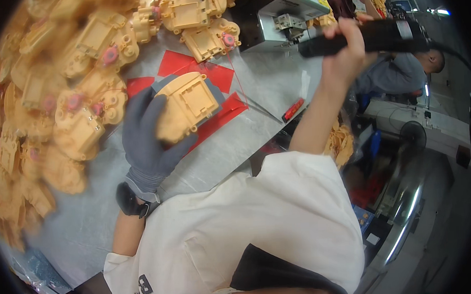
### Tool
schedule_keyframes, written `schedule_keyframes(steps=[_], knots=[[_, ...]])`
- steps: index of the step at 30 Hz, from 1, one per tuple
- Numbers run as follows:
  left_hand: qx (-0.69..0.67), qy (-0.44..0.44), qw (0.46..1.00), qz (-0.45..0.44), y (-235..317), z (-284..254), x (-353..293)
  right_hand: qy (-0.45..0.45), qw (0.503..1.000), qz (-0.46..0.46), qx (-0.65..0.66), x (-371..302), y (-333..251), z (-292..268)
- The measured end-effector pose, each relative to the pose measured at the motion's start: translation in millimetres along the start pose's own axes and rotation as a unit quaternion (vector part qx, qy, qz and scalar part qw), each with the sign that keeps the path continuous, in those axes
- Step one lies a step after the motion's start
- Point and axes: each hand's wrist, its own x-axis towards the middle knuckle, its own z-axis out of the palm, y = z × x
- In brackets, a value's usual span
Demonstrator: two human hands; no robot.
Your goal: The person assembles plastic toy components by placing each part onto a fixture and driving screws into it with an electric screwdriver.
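My left hand [145, 128], in a grey glove, grips a pale yellow plastic housing [192, 104] with a rectangular recess on its upper face. The housing sits over a grey block and red sheets [217, 75] on the table. Raised at the upper right, my bare right hand [348, 48] is wrapped round a black electric screwdriver [390, 36] with a cord at its far end. The screwdriver lies nearly level, well apart from the housing. Its narrow end points left, near a grey box-shaped machine [292, 9] with a metal mechanism on its front.
Many similar yellow housings [77, 121], several with pink round parts and thin red wires, are heaped at the left and back of the grey table [210, 173]. A small red-handled tool [293, 109] lies by the table's right edge. Another person [395, 75] sits beyond, at the right.
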Motion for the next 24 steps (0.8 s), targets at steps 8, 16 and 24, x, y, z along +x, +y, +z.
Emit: schedule_keyframes(steps=[8, 16, 24], knots=[[0.010, 0.019, 1.000, 0.014, -9, -3, 1, -0.473, 0.834, -0.005, 0.283, -109, -61, 49], [-0.006, 0.023, 1.000, 0.019, -10, -4, 0, -0.461, 0.863, 0.030, 0.205, -129, -55, 70], [-0.032, 0.022, 0.999, 0.011, -13, -3, -3, -0.486, 0.853, 0.051, 0.181, -131, -53, 78]])
